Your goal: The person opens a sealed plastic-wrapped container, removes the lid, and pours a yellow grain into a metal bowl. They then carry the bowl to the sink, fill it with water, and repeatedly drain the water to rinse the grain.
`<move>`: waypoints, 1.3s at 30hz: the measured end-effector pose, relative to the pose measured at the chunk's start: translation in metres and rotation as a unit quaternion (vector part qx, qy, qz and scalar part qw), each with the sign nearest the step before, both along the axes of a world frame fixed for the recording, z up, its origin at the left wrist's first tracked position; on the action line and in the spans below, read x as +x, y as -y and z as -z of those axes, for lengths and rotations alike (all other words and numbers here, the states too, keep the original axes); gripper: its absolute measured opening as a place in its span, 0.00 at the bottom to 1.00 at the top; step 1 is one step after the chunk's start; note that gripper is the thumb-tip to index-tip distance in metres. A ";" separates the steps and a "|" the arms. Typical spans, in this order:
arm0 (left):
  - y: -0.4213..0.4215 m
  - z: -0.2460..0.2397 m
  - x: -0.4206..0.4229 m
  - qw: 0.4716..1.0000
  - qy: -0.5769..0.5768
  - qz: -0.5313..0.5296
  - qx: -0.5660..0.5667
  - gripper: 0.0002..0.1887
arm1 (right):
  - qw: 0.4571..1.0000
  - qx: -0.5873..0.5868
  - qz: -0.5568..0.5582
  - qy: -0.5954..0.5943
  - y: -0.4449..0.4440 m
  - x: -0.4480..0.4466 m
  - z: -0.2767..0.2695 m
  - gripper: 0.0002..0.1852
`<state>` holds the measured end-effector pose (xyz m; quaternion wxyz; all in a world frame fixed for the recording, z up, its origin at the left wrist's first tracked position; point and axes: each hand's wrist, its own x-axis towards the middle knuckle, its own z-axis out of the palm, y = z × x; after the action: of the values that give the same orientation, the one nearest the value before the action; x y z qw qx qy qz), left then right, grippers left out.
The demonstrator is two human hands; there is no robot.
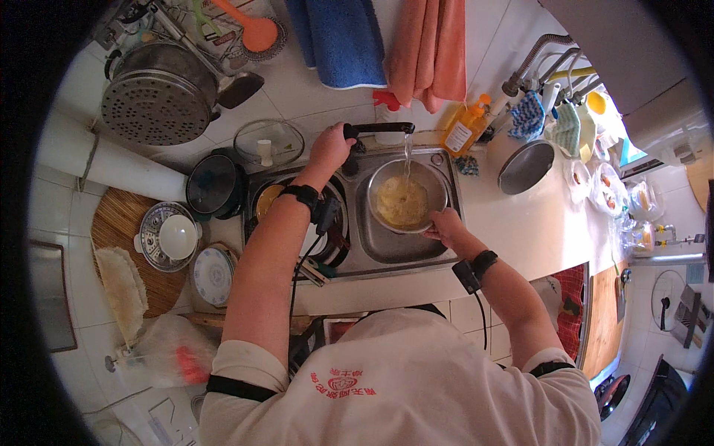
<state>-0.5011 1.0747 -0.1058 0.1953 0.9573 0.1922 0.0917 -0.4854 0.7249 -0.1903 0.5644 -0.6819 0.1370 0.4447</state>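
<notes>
My left hand [330, 146] is closed around the handle end of the black faucet [385, 128]. Water runs from its spout into a metal bowl [378, 177] held over the right basin of the steel sink [385, 251]. Inside the bowl lies a pale yellow, grain-like mass [403, 199] under cloudy water. My right hand [446, 226] grips the bowl's rim at its lower right, thumb at the edge. Dishes and a pan crowd the left basin, partly hidden by my left forearm.
An orange soap bottle [466, 128] stands behind the sink's right corner. To the right, a grey metal pot [525, 167] rests on the counter. Stacked plates [213, 276], a dark lidded pot [212, 184] and a glass lid [269, 142] sit left of the sink. Towels [346, 44] hang above.
</notes>
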 end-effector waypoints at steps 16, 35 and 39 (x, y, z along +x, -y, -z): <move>-0.001 -0.006 0.002 0.999 -0.036 0.007 -0.005 0.33 | 0.983 0.063 -0.148 0.091 0.010 0.003 0.026 0.16; -0.007 0.005 0.007 0.999 -0.029 0.018 0.025 0.33 | 0.997 0.070 -0.019 0.030 0.002 -0.010 0.020 0.17; -0.006 0.007 0.005 0.999 -0.013 0.012 0.039 0.33 | 0.999 0.017 -0.010 0.026 0.007 -0.002 0.025 0.17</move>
<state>-0.4962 1.0806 -0.1123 0.1560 0.9676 0.1794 0.0847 -0.4877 0.7176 -0.2155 0.5743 -0.6850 0.1079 0.4351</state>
